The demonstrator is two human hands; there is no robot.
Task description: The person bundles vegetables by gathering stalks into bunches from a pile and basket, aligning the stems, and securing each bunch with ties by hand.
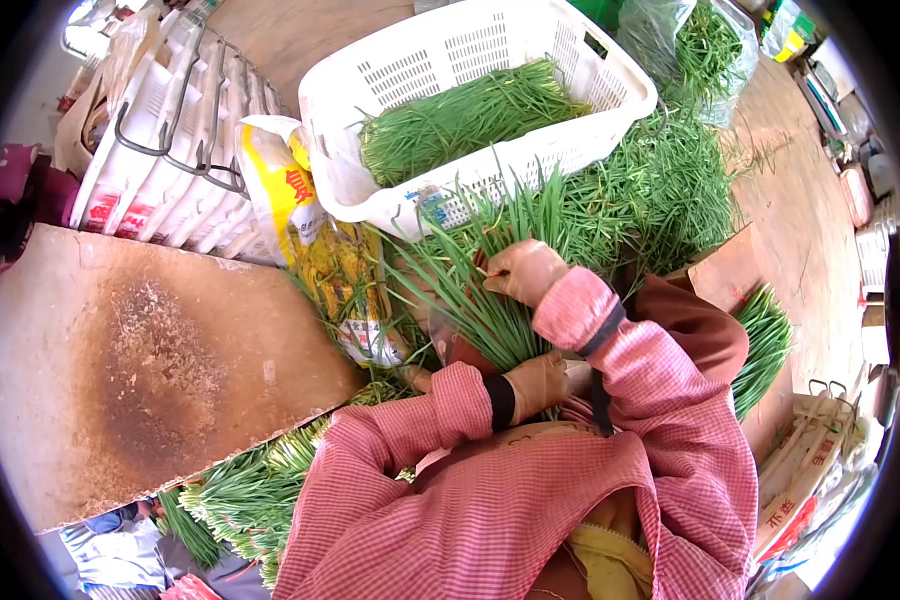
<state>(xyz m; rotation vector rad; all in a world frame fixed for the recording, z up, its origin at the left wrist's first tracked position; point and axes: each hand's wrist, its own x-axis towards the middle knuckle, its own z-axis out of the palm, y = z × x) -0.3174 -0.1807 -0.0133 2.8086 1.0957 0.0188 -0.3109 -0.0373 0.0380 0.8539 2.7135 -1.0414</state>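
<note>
A loose bunch of green chives (485,315) lies across my lap, its leaves fanning up and to the left. My left hand (538,386), in a thin tan glove, is closed round the lower end of the bunch, and its fingers are partly hidden. Farther up, my right hand (526,272), gloved alike, has its fingers pinched together at the leaves on the bunch's right side. Behind the hands, a big heap of chives (660,190) spreads out on the right. A white plastic basket (370,205) beyond them holds a thick layer of chives.
On the left is a brown stained board (260,350). A yellow and white bag (305,215) stands between it and the basket. Stacked white crates (170,150) with metal handles are at the upper left. More bundled chives (245,500) lie below the board; another bundle (763,345) lies right.
</note>
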